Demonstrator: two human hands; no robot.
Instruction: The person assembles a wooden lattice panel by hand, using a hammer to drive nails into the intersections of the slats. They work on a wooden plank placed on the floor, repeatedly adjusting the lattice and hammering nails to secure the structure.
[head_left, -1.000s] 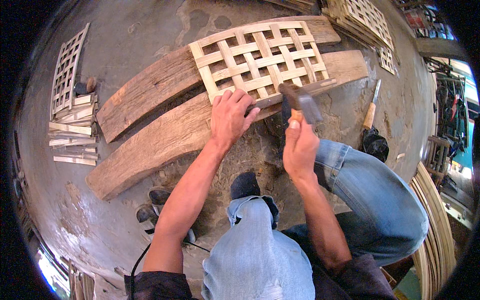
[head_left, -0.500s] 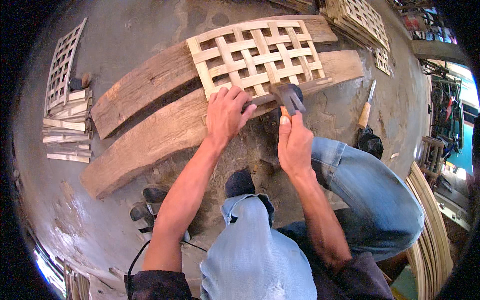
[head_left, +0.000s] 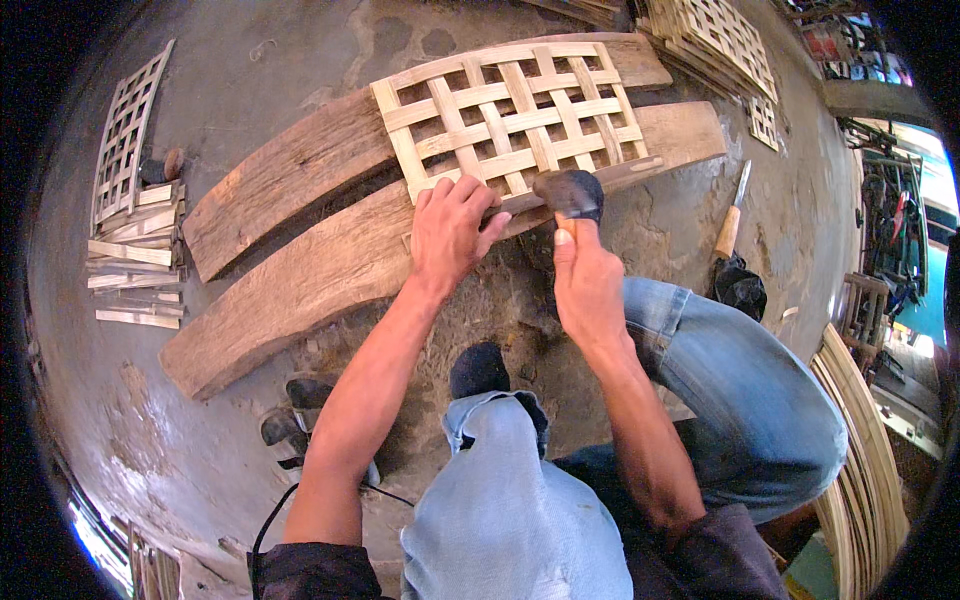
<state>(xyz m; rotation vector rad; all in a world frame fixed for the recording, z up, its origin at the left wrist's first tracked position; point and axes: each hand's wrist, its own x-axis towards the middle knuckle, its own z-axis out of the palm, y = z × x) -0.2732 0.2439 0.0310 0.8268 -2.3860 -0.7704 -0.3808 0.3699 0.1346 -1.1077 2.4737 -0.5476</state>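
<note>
- Left hand (head_left: 449,235): fingers clamp the bar (head_left: 625,175) along the woven lattice panel (head_left: 520,122) just beyond them, apparently steadying both.
- Right hand (head_left: 592,282): fingers wrap the hammer (head_left: 568,192), head over the bar.

Lattice (head_left: 530,120) lying across two beams (head_left: 300,280) on the floor (head_left: 260,120); strips (head_left: 133,253) left of the beams, knife (head_left: 731,224) to their right, stacked panels (head_left: 690,55) behind at right, laths (head_left: 870,430) beside the worker's right knee (head_left: 800,420).
</note>
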